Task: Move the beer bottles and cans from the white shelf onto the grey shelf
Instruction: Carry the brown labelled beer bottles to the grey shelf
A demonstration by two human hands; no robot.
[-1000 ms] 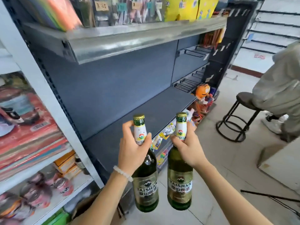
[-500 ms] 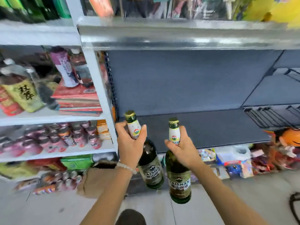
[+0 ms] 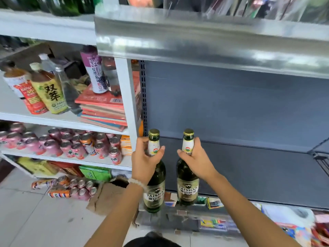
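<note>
I hold two green Taishan beer bottles upright by their necks in front of the grey shelf. My left hand grips the left bottle. My right hand grips the right bottle. Both bottle bases hang near the shelf's front edge; I cannot tell whether they touch it. The white shelf stands to the left, with green bottles on its top level and several pink cans lower down.
Drink bottles and a stack of red books fill the white shelf's middle level. A metal-edged upper shelf overhangs the grey one. Packed cans and cardboard lie on the floor. Small goods sit below the grey shelf.
The view has swung left and closer to the grey shelf. Both hands have carried the bottles forward and upright to the shelf's front left part.
</note>
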